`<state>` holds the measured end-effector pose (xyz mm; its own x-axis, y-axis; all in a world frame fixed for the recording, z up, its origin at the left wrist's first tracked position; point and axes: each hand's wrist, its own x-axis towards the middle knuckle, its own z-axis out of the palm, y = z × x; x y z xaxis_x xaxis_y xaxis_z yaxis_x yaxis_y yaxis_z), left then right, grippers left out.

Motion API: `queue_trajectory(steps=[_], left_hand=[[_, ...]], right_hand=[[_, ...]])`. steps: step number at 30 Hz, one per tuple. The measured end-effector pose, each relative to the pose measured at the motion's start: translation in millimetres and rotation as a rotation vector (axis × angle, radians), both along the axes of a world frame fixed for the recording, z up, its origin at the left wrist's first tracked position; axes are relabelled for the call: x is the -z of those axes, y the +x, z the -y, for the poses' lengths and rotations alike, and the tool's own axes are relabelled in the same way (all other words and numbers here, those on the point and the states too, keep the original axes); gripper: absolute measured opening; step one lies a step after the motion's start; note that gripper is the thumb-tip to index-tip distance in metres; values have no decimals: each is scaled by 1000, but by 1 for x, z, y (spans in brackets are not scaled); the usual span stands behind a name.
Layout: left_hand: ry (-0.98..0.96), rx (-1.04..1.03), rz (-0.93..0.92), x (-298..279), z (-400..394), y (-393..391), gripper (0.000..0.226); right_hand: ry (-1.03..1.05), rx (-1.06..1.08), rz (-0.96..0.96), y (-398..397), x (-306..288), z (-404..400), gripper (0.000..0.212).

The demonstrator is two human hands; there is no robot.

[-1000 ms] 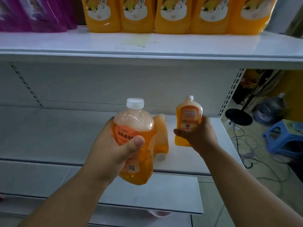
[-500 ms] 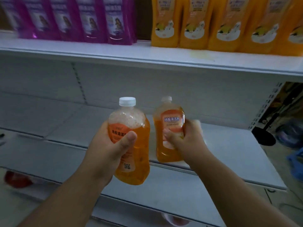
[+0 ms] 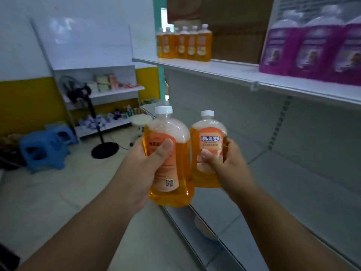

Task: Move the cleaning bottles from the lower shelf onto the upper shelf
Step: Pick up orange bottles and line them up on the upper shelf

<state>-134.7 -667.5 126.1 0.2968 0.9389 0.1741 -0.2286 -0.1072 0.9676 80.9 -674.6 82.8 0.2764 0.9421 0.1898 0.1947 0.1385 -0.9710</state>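
Left hand (image 3: 140,173) grips one orange bottle (image 3: 170,163); right hand (image 3: 224,165) grips a second bottle (image 3: 208,151). Both stand upright, caps up, touching, off the lower shelf (image 3: 293,192).

left-held bottle (image 3: 169,161): clear plastic, orange liquid, white foam on top, white cap, pale orange label with black QR code
right-held bottle (image 3: 208,151): clear plastic, orange liquid, white cap, orange-and-white label, blue band with white characters
row of bottles on upper shelf (image 3: 184,44): orange liquid, white caps, pale labels
big jugs on upper shelf (image 3: 312,53): purple-magenta, labels blurred
upper shelf board (image 3: 224,70): white
lower shelf board (image 3: 293,184): grey-white
plastic stools (image 3: 44,147): blue
standing fan (image 3: 104,150): black base and pole
far wall (image 3: 25,102): white above, yellow band below
floor (image 3: 58,192): pale grey
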Motion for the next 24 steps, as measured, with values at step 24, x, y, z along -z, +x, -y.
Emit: queue_trajectory(steps=[24], left_hand=[[99, -140, 222, -73, -397, -115, 110]], right_hand=[[229, -220, 81, -138, -102, -437, 58]])
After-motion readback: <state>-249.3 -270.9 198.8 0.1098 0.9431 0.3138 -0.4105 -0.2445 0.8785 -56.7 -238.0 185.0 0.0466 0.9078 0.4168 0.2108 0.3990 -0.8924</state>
